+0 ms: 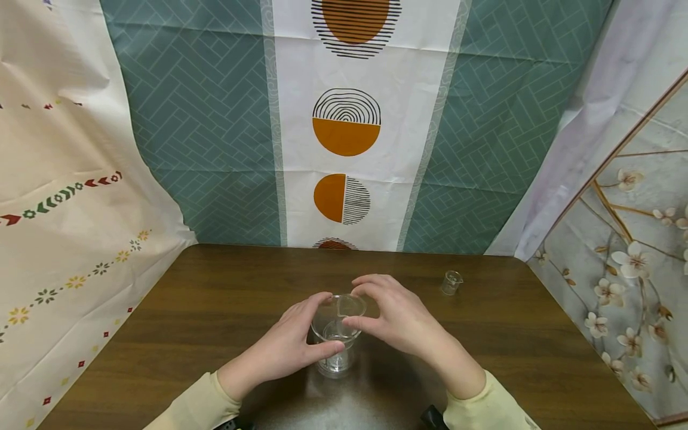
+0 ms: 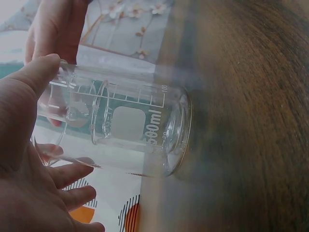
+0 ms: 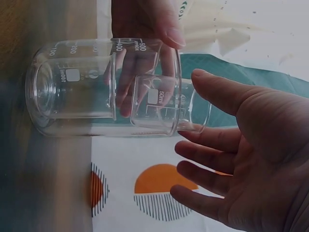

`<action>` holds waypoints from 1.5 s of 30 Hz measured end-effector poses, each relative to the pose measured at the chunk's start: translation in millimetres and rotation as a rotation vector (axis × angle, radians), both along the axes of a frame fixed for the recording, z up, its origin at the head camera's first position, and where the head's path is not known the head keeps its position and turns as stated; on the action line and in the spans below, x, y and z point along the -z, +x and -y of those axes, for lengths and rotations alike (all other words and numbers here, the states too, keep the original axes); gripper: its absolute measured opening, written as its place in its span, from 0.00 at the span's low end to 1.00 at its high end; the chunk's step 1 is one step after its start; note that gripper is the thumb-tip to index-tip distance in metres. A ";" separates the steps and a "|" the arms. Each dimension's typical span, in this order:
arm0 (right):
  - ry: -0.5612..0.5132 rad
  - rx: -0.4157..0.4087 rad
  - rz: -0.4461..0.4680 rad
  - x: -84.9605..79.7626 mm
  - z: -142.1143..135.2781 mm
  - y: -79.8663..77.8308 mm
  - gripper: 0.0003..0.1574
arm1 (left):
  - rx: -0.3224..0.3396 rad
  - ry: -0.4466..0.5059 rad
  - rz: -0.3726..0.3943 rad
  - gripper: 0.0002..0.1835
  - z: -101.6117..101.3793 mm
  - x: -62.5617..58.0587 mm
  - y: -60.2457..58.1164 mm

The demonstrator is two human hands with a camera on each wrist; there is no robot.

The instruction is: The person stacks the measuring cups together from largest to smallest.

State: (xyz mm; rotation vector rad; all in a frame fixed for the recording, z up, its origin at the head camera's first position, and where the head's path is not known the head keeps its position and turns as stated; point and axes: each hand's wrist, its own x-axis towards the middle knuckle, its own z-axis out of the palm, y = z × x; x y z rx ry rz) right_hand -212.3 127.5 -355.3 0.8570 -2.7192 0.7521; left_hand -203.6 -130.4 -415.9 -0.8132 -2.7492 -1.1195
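While the large beaker is stood upright on the table, the 50 ml beaker is held partly within its mouth, long axes roughly parallel, above the nested 100 ml beaker. By the nearer right hand, the small beaker's rim is pinched, thumb and index narrowly parted; by the left hand, the large rim is clasped more widely.

Patterned cloth behind a brown table
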 end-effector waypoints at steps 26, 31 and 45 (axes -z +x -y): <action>0.030 -0.016 0.030 5.7 2.6 -0.9 0.29 | -0.003 -0.008 -0.002 0.48 0.2 0.8 -0.1; 0.030 -0.022 0.022 5.7 2.5 -1.1 0.29 | -0.003 -0.008 0.002 0.48 0.2 0.4 0.0; 0.029 -0.024 0.033 7.6 3.0 -1.9 0.30 | 0.002 -0.005 0.001 0.48 0.4 1.0 0.3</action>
